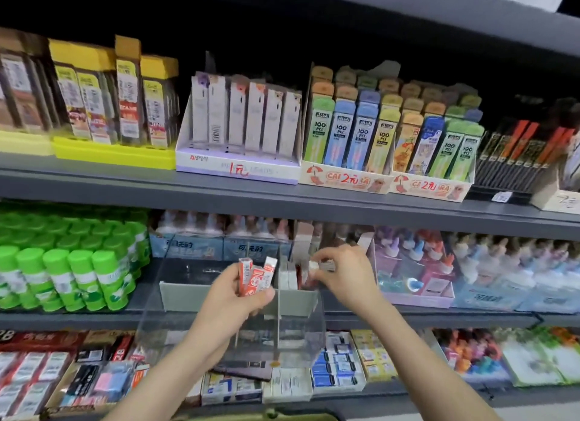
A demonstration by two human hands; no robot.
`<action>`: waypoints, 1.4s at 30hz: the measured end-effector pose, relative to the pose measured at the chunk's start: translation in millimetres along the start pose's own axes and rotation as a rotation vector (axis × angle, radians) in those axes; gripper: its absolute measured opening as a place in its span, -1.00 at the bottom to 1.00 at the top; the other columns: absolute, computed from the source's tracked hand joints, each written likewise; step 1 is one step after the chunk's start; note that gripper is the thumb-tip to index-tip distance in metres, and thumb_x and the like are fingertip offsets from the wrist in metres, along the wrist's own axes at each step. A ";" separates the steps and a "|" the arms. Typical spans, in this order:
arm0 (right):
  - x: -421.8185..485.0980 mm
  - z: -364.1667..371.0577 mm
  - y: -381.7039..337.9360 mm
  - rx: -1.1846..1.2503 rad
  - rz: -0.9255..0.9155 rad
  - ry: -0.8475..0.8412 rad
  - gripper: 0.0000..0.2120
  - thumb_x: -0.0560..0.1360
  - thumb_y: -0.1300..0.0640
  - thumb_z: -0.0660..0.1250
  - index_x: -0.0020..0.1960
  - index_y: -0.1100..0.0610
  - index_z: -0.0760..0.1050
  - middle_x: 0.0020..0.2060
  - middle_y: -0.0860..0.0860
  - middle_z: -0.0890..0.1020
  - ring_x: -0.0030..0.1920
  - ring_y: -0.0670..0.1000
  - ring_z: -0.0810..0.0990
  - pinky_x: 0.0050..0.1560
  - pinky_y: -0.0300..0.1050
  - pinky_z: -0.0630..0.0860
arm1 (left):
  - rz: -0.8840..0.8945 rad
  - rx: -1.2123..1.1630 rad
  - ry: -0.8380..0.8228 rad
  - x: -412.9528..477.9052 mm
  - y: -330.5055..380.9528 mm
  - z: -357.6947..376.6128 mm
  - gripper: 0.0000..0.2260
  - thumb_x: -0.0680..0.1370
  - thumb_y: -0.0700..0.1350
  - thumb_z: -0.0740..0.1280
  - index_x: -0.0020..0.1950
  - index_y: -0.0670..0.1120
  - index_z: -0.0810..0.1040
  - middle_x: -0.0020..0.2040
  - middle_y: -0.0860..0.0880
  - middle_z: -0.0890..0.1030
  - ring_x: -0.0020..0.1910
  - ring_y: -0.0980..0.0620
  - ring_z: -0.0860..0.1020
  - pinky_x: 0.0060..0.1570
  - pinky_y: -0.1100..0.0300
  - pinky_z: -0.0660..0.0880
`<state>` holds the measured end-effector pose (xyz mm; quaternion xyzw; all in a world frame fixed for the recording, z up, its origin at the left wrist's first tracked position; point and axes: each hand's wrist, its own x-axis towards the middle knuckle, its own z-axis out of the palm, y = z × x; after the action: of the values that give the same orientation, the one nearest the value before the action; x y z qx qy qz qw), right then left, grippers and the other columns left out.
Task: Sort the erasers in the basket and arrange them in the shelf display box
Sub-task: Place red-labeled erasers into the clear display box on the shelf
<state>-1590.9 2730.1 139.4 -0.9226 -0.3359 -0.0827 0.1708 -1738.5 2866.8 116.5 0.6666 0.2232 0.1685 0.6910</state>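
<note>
My left hand (pixel 232 298) gripped a small bunch of orange-and-white wrapped stick erasers (pixel 258 277), fingers curled round their lower ends so the tops fanned upward. I held them just above the left compartment of the clear acrylic display box (pixel 301 336), which sat on the middle grey metal shelf (pixel 408 207) and jutted out past its front edge. A clear upright divider (pixel 278 298) split the box in two.

My right hand (pixel 343 274) reached over the right compartment, thumb and fingertips pinching a small white eraser (pixel 314 268). Beneath it a few pale boxed erasers (pixel 290 277) stood upright against the divider, on its right side.

Green-capped glue sticks (pixel 78 273) were stacked to the left of the box, and pastel correction-fluid packs (pixel 414 263) stood to its right.
</note>
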 end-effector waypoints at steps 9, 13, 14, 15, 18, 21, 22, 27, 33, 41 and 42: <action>27.4 37.2 -1.4 -0.209 -0.034 -0.003 -0.75 0.11 -0.07 0.59 -0.24 -0.22 0.65 -0.04 0.01 0.55 0.11 0.19 0.52 0.08 0.12 0.39 | -0.017 0.007 -0.005 30.7 -7.8 -6.6 -0.76 0.43 -0.26 0.45 0.03 -0.08 0.52 -0.18 -0.03 0.62 -0.31 0.09 0.51 -0.26 0.22 0.46; 28.9 51.0 -0.6 -0.278 -0.044 0.129 -0.66 -0.16 -0.05 0.63 -0.45 -0.19 0.59 -0.25 0.03 0.57 -0.20 0.18 0.60 -0.23 0.06 0.49 | -0.034 -0.001 -0.018 34.6 -12.9 -7.1 -0.77 0.43 -0.26 0.45 0.03 -0.08 0.52 -0.18 -0.03 0.62 -0.32 0.09 0.51 -0.25 0.20 0.45; 28.3 51.7 -1.8 -0.285 -0.051 0.150 -0.67 -0.15 -0.04 0.63 -0.44 -0.18 0.59 -0.26 0.03 0.55 -0.21 0.17 0.58 -0.22 0.04 0.48 | -0.040 -0.007 -0.019 34.8 -13.5 -6.6 -0.76 0.42 -0.26 0.45 0.03 -0.08 0.52 -0.17 -0.03 0.62 -0.31 0.09 0.51 -0.25 0.20 0.45; 27.3 52.6 -1.9 -0.287 -0.048 0.156 -0.67 -0.14 -0.04 0.62 -0.43 -0.16 0.60 -0.26 0.03 0.53 -0.22 0.16 0.56 -0.22 0.03 0.46 | -0.050 -0.016 -0.021 34.4 -13.8 -5.9 -0.76 0.42 -0.26 0.45 0.03 -0.07 0.52 -0.16 -0.04 0.63 -0.30 0.08 0.51 -0.24 0.20 0.45; 27.1 53.7 0.3 -0.297 -0.010 0.162 -0.67 -0.15 -0.08 0.61 -0.43 -0.14 0.60 -0.26 0.02 0.52 -0.22 0.15 0.55 -0.23 0.01 0.43 | -0.086 -0.056 -0.044 33.0 -12.6 -4.3 -0.74 0.42 -0.29 0.45 0.07 -0.11 0.51 -0.14 -0.08 0.63 -0.31 0.06 0.50 -0.26 0.22 0.47; 26.5 53.8 7.1 -0.268 0.017 0.153 -0.67 -0.11 -0.13 0.61 -0.40 -0.16 0.60 -0.22 -0.02 0.55 -0.18 0.15 0.56 -0.18 0.01 0.42 | -0.130 -0.100 -0.081 32.5 -10.0 -3.2 -0.73 0.42 -0.32 0.44 0.08 -0.14 0.52 -0.11 -0.14 0.63 -0.30 0.06 0.53 -0.31 0.26 0.49; 24.9 51.8 8.1 -0.238 0.028 0.132 -0.70 -0.04 -0.14 0.61 -0.36 -0.17 0.61 -0.17 -0.03 0.56 -0.11 0.16 0.55 -0.12 0.03 0.40 | -0.141 -0.115 -0.093 32.4 -9.1 -2.6 -0.72 0.42 -0.33 0.44 0.08 -0.15 0.53 -0.10 -0.15 0.63 -0.31 0.08 0.54 -0.32 0.27 0.49; 14.2 26.6 5.4 0.015 0.084 0.009 -0.83 0.41 -0.19 0.36 -0.02 -0.21 0.60 0.12 -0.14 0.52 0.30 0.06 0.33 0.21 -0.04 0.22 | -0.129 -0.097 -0.134 33.0 -6.4 2.2 -0.72 0.40 -0.31 0.46 0.07 -0.18 0.55 -0.13 -0.14 0.65 -0.27 0.04 0.54 -0.30 0.25 0.50; -4.4 2.9 -15.8 0.709 0.018 -0.169 -0.76 0.48 0.13 0.39 0.14 0.08 0.57 -0.10 -0.17 0.62 -0.04 -0.18 0.58 0.04 -0.26 0.52 | -0.065 -0.025 -0.202 32.0 -0.6 16.3 -0.74 0.38 -0.32 0.48 0.01 -0.13 0.56 -0.27 0.02 0.63 -0.32 0.08 0.52 -0.27 0.15 0.46; -14.8 -16.4 -3.7 0.808 -0.047 -0.213 -0.72 0.38 0.26 0.47 0.01 -0.02 0.58 -0.14 -0.06 0.66 -0.11 -0.11 0.61 -0.01 -0.26 0.55 | -0.080 -0.029 -0.254 28.2 2.2 20.2 -0.69 0.35 -0.30 0.51 0.04 -0.10 0.57 -0.18 0.00 0.65 -0.22 0.06 0.56 -0.14 0.10 0.50; -14.6 -21.5 -0.9 0.795 -0.032 -0.168 -0.74 0.36 0.25 0.49 -0.02 -0.01 0.59 -0.17 -0.06 0.67 -0.13 -0.10 0.61 -0.04 -0.27 0.55 | -0.083 -0.027 -0.236 28.2 2.5 19.4 -0.70 0.35 -0.28 0.51 0.03 -0.10 0.57 -0.19 0.00 0.66 -0.23 0.07 0.56 -0.16 0.12 0.50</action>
<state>-1603.4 2714.1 155.7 -0.7827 -0.3689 0.1268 0.4850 -1704.2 2865.5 116.8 0.6627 0.1657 0.0631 0.7276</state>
